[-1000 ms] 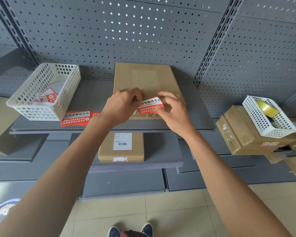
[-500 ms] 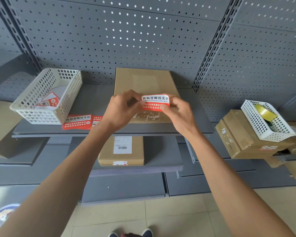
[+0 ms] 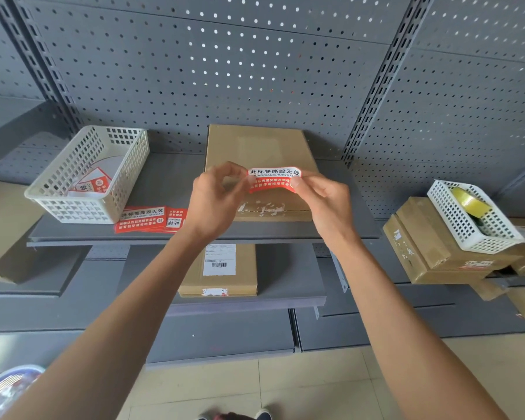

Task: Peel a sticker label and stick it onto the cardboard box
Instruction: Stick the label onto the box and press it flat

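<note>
- Lifted since a second ago, the sticker label [image 3: 274,179] is now off the cardboard box [image 3: 259,150] and held in the air just above the box's near end, where before it lay low against the lid.
- Left hand [image 3: 214,201] pinches the label's left end between thumb and fingertips; right hand [image 3: 325,198] pinches its right end. Both are clamped on it, and it bows upward between them.
- By its look the label is paper-thin, very light and limp. It will probably curl, crease, or cling to skin or itself once the glue is bare.
- Best hold, I judge, is at the very edges or one corner, so that fingers cover little of the sticky face and the middle can land first.
- The box looks stiff and flat, lying on the upper shelf [image 3: 170,183], so it should take pressing without shifting much.
- Hard to tell: whether any backing is still on the label, since its underside faces away and the left fingers hide that end.
- Pale scuffed patches near the box's front edge may be residue; I cannot say for sure.
- A white basket [image 3: 88,174] and spare labels [image 3: 146,219] lie to the left on the same shelf.
</note>
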